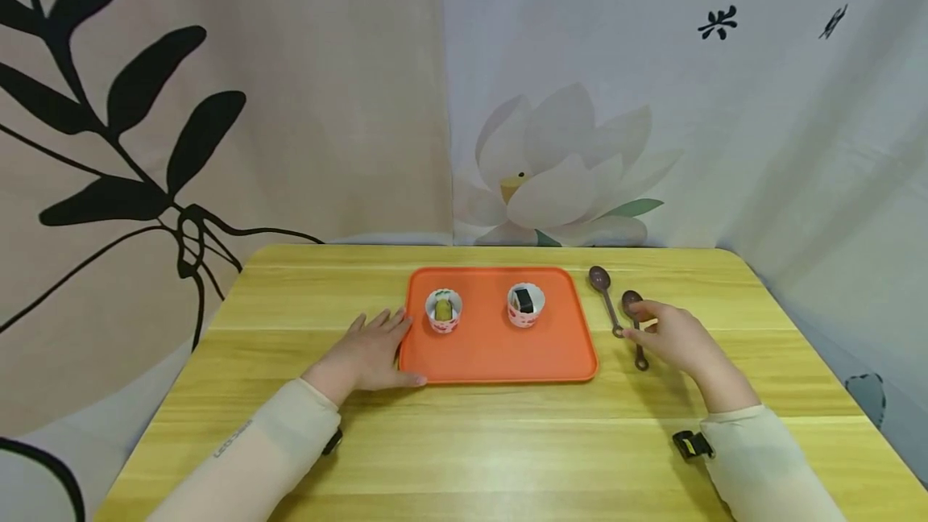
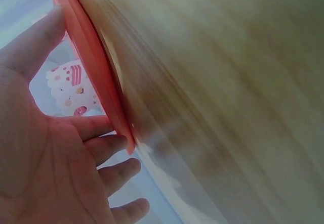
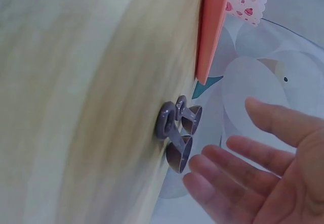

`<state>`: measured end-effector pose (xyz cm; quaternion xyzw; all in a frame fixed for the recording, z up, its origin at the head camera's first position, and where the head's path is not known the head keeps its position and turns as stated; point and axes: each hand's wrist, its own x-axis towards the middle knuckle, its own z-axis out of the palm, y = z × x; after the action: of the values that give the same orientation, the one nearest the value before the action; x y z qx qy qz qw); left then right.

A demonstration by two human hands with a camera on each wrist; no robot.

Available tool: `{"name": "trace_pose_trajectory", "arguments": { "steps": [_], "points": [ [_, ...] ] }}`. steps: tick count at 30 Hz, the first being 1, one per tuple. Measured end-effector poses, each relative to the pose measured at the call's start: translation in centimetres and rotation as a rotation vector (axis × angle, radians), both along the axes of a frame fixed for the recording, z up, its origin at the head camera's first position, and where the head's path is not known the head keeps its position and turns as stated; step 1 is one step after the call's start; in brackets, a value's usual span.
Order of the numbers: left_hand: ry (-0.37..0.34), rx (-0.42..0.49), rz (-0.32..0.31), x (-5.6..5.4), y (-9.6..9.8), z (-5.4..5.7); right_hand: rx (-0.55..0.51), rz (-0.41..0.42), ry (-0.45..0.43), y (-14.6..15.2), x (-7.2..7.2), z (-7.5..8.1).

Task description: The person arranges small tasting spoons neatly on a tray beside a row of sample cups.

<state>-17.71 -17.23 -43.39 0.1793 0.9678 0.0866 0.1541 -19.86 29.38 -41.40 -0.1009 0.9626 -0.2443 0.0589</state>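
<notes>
My left hand [image 1: 373, 353] lies at the left end of an orange tray [image 1: 493, 357], fingers spread, with the thumb by its near corner. In the left wrist view, its fingertips are right at the tray's rim [image 2: 96, 62]. My right hand [image 1: 670, 337] hovers over the nearer of two dark brown spoons, its fingers loosely bent and nothing held. That nearer spoon [image 1: 641, 358] is partly hidden by the fingers. The other spoon [image 1: 600, 280] lies just left of it. From the right wrist, both spoon handles end in a ring.
On the tray stand two patterned paper cups. The left cup [image 1: 444, 327] contains a yellow-green piece [image 1: 444, 310]; the right cup [image 1: 523, 318] contains a black-and-white piece [image 1: 523, 300]. The wooden table [image 1: 493, 449] ends at a printed curtain [image 1: 362, 103].
</notes>
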Motion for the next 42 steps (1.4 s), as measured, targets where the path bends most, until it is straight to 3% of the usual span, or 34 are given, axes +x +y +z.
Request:
{"name": "trace_pose_trajectory", "arguments": {
  "steps": [22, 42],
  "points": [
    [-0.004, -0.006, 0.002, 0.0, 0.1, -0.1, -0.014, -0.118, -0.09, 1.1, -1.1, -0.9],
    [0.005, -0.016, 0.0, 0.1, 0.1, -0.1, -0.181, -0.186, -0.245, 1.3, -1.7, -1.4]
  ]
}}
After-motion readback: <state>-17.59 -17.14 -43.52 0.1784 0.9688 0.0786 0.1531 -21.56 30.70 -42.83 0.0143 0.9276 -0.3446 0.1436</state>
